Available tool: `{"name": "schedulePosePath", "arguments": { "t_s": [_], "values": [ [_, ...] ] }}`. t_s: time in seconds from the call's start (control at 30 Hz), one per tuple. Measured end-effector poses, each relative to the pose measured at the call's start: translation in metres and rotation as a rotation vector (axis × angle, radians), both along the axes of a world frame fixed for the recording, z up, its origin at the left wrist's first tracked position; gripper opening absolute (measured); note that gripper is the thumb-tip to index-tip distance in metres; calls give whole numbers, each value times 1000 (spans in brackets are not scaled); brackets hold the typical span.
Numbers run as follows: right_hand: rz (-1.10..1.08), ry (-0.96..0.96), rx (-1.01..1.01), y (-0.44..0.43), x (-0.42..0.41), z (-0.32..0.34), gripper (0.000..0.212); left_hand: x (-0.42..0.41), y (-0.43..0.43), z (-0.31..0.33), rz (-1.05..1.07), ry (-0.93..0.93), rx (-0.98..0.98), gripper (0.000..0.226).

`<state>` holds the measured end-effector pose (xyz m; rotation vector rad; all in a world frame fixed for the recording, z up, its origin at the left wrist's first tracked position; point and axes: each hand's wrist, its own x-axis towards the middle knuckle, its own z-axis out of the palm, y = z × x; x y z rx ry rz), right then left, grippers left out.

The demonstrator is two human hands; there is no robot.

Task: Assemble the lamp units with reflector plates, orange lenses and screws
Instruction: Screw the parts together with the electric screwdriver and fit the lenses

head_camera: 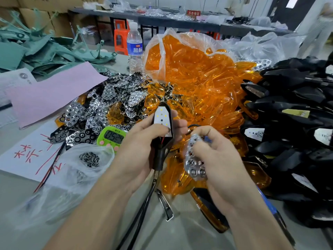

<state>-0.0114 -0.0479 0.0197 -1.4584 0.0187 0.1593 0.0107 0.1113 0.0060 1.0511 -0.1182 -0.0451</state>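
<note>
My left hand (144, 141) is curled round a black lamp unit (159, 154), white light board (162, 123) up. Just beside it, my right hand (219, 159) pinches a shiny reflector plate (193, 159). I think the plate goes on next, holes lined up over the little lights (161, 109).

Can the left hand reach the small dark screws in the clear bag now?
Probably not yet: the left hand grips the black lamp housing. The small dark screws lie close beside it, nothing between, so only the full hand hinders.
</note>
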Motion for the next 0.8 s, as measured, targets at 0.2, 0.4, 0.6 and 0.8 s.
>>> {"name": "schedulePosePath", "arguments": {
  "t_s": [0.2,0.4,0.6,0.8],
  "values": [
    [189,-21,-106,22,-9,-9,9,4,1,3,17,41,-110,33],
    [211,-165,-452,32,-15,-19,29,1,-1,1,58,27,0,33],
    [119,-160,-205,31,-13,-11,18,5,0,9,35,12,60,24],
    [106,-78,-163,12,-6,-4,24,10,5,11,-17,-38,190,34]
  ]
}}
